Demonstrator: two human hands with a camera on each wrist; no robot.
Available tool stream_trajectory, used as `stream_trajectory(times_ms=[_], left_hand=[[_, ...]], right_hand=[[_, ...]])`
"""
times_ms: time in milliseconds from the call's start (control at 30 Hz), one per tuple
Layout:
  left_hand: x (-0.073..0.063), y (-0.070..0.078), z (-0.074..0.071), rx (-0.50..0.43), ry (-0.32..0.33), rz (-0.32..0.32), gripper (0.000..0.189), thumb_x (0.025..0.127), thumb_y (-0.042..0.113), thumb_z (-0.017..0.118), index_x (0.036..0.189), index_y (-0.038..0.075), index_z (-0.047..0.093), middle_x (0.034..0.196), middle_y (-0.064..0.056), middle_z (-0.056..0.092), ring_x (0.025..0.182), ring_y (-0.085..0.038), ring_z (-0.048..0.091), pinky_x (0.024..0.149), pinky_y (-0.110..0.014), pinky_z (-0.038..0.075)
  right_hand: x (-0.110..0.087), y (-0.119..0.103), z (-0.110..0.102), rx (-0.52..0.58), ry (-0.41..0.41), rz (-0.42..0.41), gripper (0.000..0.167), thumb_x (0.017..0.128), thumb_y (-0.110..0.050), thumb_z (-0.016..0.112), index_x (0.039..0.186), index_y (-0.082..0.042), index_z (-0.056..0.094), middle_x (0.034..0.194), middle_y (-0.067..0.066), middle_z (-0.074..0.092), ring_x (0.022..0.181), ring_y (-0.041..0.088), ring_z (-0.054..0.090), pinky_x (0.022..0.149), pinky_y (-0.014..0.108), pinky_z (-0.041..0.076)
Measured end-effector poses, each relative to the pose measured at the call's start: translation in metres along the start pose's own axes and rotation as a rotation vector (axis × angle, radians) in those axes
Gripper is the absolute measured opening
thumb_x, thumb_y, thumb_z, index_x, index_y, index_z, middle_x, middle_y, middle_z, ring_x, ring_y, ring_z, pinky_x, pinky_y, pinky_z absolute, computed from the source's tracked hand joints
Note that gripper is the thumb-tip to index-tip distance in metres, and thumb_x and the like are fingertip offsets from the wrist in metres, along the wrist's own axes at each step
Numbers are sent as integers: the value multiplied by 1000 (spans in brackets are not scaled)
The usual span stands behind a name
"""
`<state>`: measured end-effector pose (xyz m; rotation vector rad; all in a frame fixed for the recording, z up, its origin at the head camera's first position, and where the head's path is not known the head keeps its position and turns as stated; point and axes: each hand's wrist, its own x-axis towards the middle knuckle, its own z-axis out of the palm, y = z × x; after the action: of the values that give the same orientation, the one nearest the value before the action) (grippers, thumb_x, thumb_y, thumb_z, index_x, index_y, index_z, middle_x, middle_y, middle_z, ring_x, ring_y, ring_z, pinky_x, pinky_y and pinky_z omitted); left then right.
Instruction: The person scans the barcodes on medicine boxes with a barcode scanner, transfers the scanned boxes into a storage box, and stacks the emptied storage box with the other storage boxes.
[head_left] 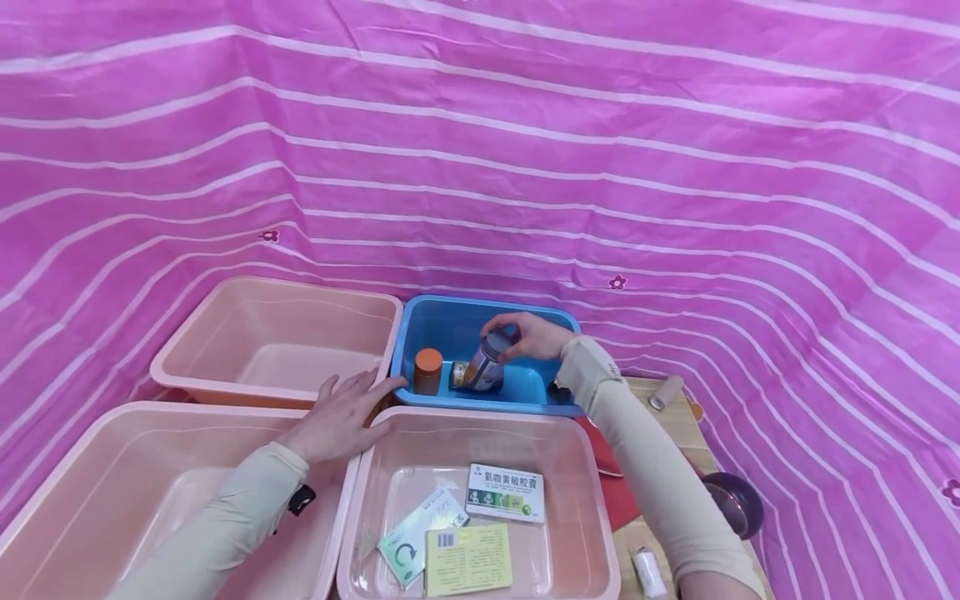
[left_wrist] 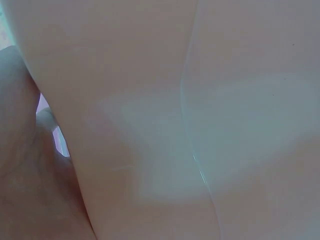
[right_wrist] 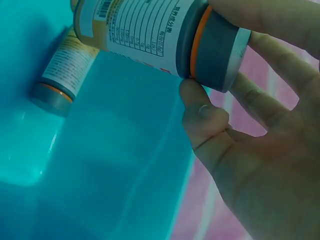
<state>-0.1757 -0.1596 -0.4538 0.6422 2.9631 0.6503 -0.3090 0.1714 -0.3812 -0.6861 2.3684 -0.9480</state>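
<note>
My right hand point(head_left: 528, 335) grips the dark grey lid of a canister point(head_left: 486, 368) inside the blue bin point(head_left: 551, 317). Fingers and thumb curl round that lid in the right wrist view, below which show an orange ring and a printed white label. A similar, smaller-looking canister point(right_wrist: 65, 72) lies behind it on the bin floor. Left of both stands a brown jar with an orange cap point(head_left: 428, 371). My left hand point(head_left: 333, 421) rests, fingers spread, on the bin rims where they meet, its fingertips near the blue rim. Pink plastic mostly fills the left wrist view.
Pink bins stand at far left point(head_left: 217, 325), near left point(head_left: 90, 442) and near middle point(head_left: 607, 542). The middle one holds several medicine boxes point(head_left: 506, 493). On the wooden table at right are a dark round bowl point(head_left: 738, 504), a tube point(head_left: 666, 392) and a white roll point(head_left: 648, 573).
</note>
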Motion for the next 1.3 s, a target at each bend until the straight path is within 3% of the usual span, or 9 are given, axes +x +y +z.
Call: stream_trajectory(times_ms=[233,367,533,700,767,900,1033,1167,1300], left_hand=[[1,0,1,2,9,5,67,96,45,68,155,25,44,159,-22,42,145,-48,40,117,-77,13],[1,0,2,2,8,6,67,96,45,68,155,25,44,160,-22,42,145,-48,40,117,-77,14],[1,-1,1,2,16,10,65,96,44,68,154,24,45,159,-22,42,144,-49,41,116,-78,15],[1,0,-1,6,19,21,64,96,42,68,154,24,46,158,-23,43,143,-49,42,116,-78,16],[1,0,-1,16,20,28,64,97,42,68,153,23,46,157,-24,44,142,-49,43,115,-78,18],[2,-1,-1,29,29,33,64,97,43,68,153,23,46,156,-24,46,141,-48,45,115,-78,19],[3,-2,0,28,22,23,65,97,44,67,154,23,45,157,-23,44,142,-47,43,116,-77,17],[5,-2,2,22,20,23,64,97,43,67,154,24,45,157,-23,44,143,-47,43,116,-78,16],[4,-3,3,10,21,21,64,97,43,68,153,23,46,157,-23,45,143,-47,43,116,-78,15]], right_hand=[[22,0,18,-24,-63,22,46,96,0,68,139,-12,59,144,14,55,126,34,55,100,43,56],[26,-1,22,-44,-50,2,42,96,1,65,137,-11,60,146,15,55,131,32,54,101,42,56],[17,-9,22,-48,11,-59,30,97,-2,67,126,-11,66,129,12,65,120,29,61,96,39,58],[-2,-26,36,-16,-55,-184,23,97,-5,67,120,-5,68,110,13,71,102,28,66,89,43,60],[-10,-34,49,-26,-105,-232,24,97,-5,67,121,-4,69,107,13,72,98,24,67,89,42,60],[-20,-47,85,-118,-190,-263,29,96,-4,67,124,-6,69,110,6,72,95,11,66,90,29,58],[-22,-52,132,-297,-268,-193,33,94,-9,73,126,-13,71,108,-2,72,88,3,62,82,18,55],[-22,-53,175,-514,-339,-121,38,90,-17,80,127,-20,72,113,-6,75,93,2,67,85,18,56],[-20,-50,202,-572,-392,-41,40,90,-21,79,129,-24,71,120,-8,73,95,2,66,89,19,54]])
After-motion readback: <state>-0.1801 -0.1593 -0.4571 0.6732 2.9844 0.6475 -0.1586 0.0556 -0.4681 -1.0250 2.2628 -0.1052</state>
